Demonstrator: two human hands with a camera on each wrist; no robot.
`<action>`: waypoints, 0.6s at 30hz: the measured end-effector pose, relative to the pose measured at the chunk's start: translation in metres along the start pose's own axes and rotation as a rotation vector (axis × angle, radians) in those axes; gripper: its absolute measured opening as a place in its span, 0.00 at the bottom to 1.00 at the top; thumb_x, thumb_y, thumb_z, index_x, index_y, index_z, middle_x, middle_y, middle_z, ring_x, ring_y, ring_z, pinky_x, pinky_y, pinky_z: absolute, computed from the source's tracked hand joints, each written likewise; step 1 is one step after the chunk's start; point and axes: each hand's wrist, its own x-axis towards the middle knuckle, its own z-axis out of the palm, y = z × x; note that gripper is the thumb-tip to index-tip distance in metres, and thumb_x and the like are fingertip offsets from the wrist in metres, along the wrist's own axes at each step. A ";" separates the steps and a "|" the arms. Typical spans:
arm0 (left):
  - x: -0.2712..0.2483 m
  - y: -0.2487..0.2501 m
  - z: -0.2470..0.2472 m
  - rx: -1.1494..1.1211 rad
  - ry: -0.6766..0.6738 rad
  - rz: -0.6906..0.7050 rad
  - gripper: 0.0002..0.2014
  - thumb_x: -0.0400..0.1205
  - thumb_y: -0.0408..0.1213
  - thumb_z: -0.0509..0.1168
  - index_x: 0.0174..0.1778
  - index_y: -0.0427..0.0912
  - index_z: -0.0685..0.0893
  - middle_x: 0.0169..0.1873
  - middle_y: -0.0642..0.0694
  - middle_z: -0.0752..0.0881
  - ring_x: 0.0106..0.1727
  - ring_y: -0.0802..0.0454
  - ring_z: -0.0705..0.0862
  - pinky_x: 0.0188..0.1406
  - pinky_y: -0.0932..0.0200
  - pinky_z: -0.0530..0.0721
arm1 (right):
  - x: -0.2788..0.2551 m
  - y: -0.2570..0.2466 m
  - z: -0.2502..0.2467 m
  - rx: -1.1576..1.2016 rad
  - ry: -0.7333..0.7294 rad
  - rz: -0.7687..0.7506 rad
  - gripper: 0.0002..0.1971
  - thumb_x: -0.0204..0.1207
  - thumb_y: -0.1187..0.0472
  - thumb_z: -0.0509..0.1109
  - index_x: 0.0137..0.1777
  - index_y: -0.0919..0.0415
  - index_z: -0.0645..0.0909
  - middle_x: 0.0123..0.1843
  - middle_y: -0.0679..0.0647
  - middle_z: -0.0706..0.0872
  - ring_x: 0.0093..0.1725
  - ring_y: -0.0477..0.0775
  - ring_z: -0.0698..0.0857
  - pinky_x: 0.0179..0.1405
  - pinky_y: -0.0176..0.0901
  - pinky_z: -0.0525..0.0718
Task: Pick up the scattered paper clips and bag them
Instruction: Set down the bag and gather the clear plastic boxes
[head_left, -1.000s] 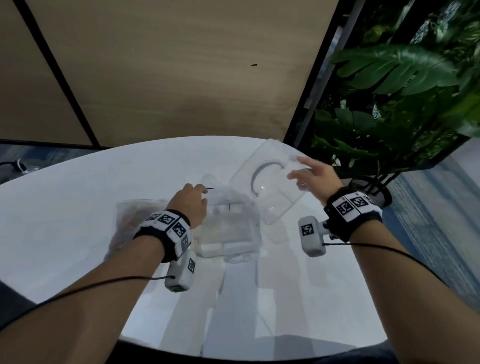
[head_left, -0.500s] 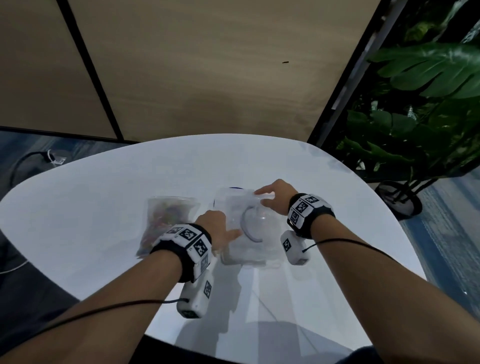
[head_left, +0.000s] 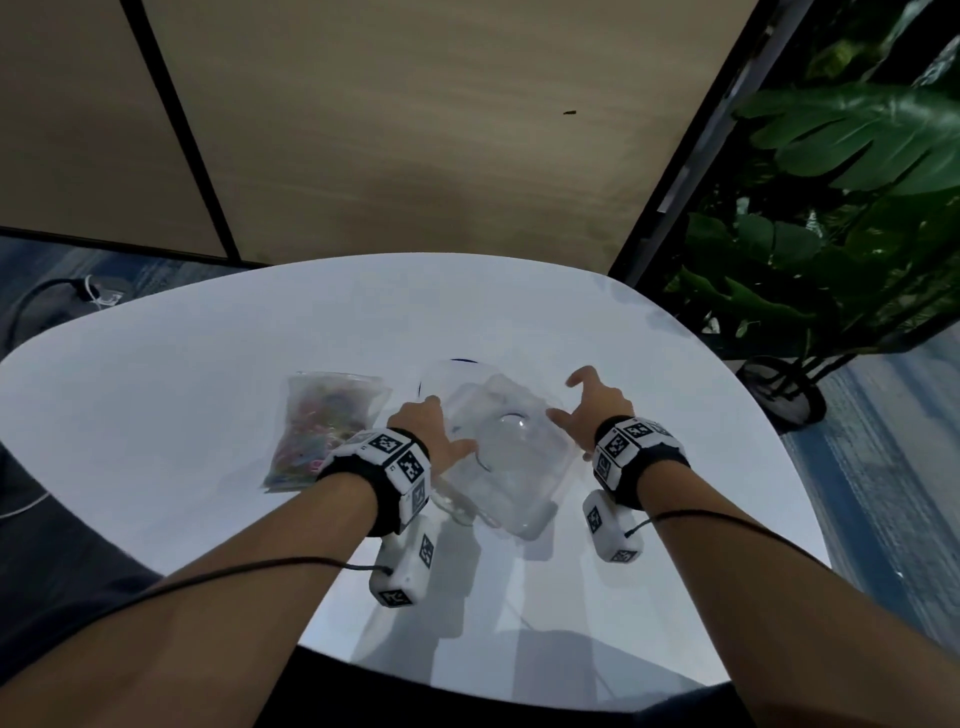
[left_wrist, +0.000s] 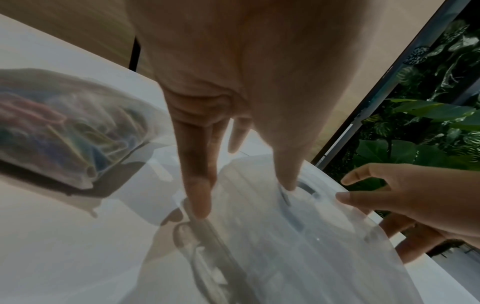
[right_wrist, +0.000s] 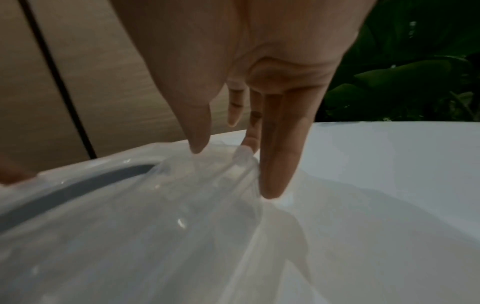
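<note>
A clear bag (head_left: 324, 428) full of coloured paper clips lies on the white table (head_left: 208, 415), also seen in the left wrist view (left_wrist: 64, 127). Right of it stands a clear plastic box (head_left: 506, 457) with its clear lid on. My left hand (head_left: 431, 431) touches the box's left side, with a straight finger along its edge and the thumb on the lid (left_wrist: 298, 236). My right hand (head_left: 571, 402) is at the box's right side with spread fingers. Its fingertips (right_wrist: 270, 193) touch the box wall (right_wrist: 130, 226). No loose clips show on the table.
A large leafy plant (head_left: 831, 234) in a dark stand is beyond the table's right edge. Behind the table is a wood-panelled wall. A cable (head_left: 52, 296) lies on the carpet at the far left. The table's near edge curves just under my forearms.
A second ago my right hand held the clear lid up to the right of the box. It has brought the lid down onto the box, and both hands now sit at its sides.
</note>
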 end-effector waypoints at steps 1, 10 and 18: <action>0.000 -0.001 0.001 0.006 -0.001 -0.013 0.39 0.75 0.61 0.72 0.74 0.39 0.72 0.66 0.38 0.82 0.66 0.39 0.83 0.61 0.50 0.82 | -0.001 0.001 0.000 -0.003 -0.004 0.016 0.23 0.72 0.42 0.73 0.61 0.46 0.68 0.42 0.54 0.88 0.40 0.62 0.89 0.46 0.56 0.90; -0.004 -0.006 0.006 -0.011 0.034 -0.160 0.32 0.73 0.60 0.75 0.58 0.33 0.83 0.56 0.37 0.89 0.58 0.39 0.88 0.49 0.54 0.84 | -0.019 -0.021 -0.002 -0.063 -0.210 0.067 0.15 0.74 0.53 0.66 0.55 0.57 0.87 0.54 0.59 0.90 0.52 0.64 0.89 0.57 0.54 0.88; 0.001 -0.022 0.020 -0.234 -0.004 -0.245 0.33 0.75 0.61 0.72 0.58 0.31 0.87 0.50 0.35 0.92 0.52 0.40 0.92 0.53 0.54 0.90 | -0.027 -0.027 0.004 -0.044 -0.089 0.169 0.10 0.69 0.52 0.69 0.39 0.58 0.85 0.41 0.55 0.90 0.34 0.57 0.85 0.33 0.36 0.80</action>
